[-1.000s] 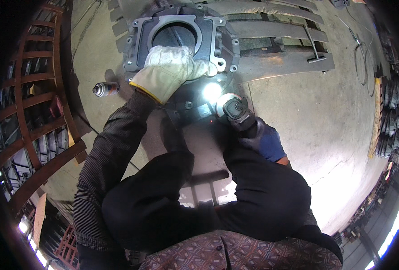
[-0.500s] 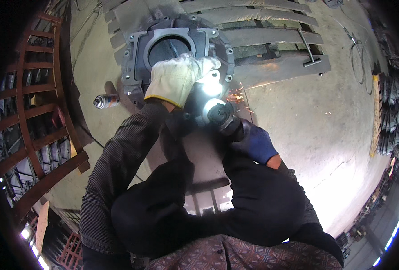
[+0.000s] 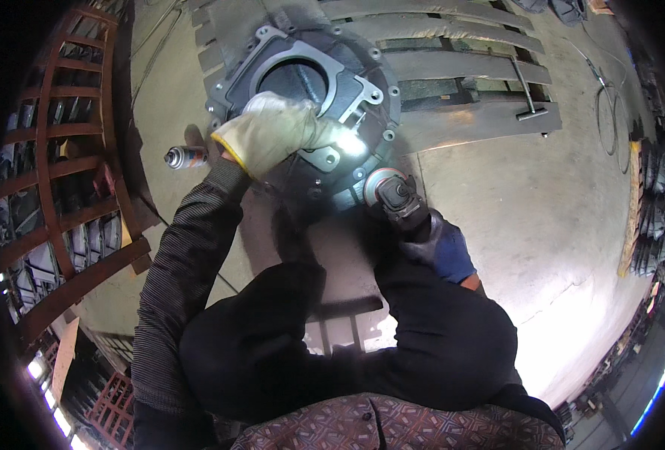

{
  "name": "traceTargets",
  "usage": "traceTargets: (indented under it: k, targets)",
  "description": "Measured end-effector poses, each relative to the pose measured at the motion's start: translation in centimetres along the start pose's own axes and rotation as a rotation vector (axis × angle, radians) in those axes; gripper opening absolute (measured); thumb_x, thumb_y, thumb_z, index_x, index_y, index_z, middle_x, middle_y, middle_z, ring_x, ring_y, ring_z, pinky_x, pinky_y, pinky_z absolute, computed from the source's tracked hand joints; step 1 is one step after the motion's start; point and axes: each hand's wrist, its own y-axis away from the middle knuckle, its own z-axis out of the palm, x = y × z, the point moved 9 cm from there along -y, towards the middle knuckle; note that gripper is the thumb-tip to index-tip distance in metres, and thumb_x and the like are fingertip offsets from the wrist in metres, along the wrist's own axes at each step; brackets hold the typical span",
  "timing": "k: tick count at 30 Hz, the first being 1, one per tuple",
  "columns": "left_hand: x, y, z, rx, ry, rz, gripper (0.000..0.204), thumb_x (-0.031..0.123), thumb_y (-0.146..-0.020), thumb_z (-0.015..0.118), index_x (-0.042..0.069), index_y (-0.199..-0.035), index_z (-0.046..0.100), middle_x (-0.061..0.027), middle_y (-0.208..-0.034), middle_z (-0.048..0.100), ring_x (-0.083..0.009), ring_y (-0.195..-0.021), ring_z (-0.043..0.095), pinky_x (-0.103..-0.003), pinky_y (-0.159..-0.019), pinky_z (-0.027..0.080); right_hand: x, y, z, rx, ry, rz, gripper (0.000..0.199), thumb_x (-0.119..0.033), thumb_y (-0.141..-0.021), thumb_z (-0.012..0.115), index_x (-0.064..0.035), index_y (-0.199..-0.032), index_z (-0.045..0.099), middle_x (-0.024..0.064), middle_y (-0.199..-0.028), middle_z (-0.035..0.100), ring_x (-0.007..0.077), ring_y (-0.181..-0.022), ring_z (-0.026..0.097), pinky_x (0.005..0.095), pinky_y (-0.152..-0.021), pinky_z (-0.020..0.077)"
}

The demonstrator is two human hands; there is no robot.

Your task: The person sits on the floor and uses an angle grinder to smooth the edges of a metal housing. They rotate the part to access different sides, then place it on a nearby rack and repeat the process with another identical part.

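A large dark metal housing [image 3: 302, 45] with a square flange and a round bore lies on a wooden pallet [image 3: 460, 67]. My left hand [image 3: 280, 131], in a pale yellow work glove, rests flat on the flange's near edge, fingers spread toward a bright glare spot. My right hand [image 3: 441, 244], in a blue glove, grips a small angle grinder [image 3: 392, 196] whose disc sits against the housing's lower right rim. My dark knees fill the bottom of the view.
A spray can [image 3: 185, 157] lies on the concrete floor left of the housing. A T-handle tool [image 3: 527, 94] lies on the pallet at right. Rust-red metal racks [image 3: 55, 172] stand along the left. A cable loops at the far right.
The view has drawn nearer to the housing. The grinder's disc has come off the bright spot under my left hand and moved down and right along the rim. Sparks have stopped.
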Motion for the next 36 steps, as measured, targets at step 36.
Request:
traceTargets:
  k: [36]
  targets:
    - [-2.0, 3.0, 5.2, 0.343, -0.206, -0.242, 0.045, 0.04, -0.104, 0.058, 0.009, -0.134, 0.069, -0.0129, -0.114, 0.075, -0.0365, -0.092, 0.074, -0.045, -0.084, 0.06, -5.5, 1.5, -1.4, 0.012, -0.109, 0.025, 0.06, -0.041, -0.081, 0.087, -0.0128, -0.131, 0.07, 0.019, -0.119, 0.077, 0.0405, -0.113, 0.074, 0.0471, -0.093, 0.0596]
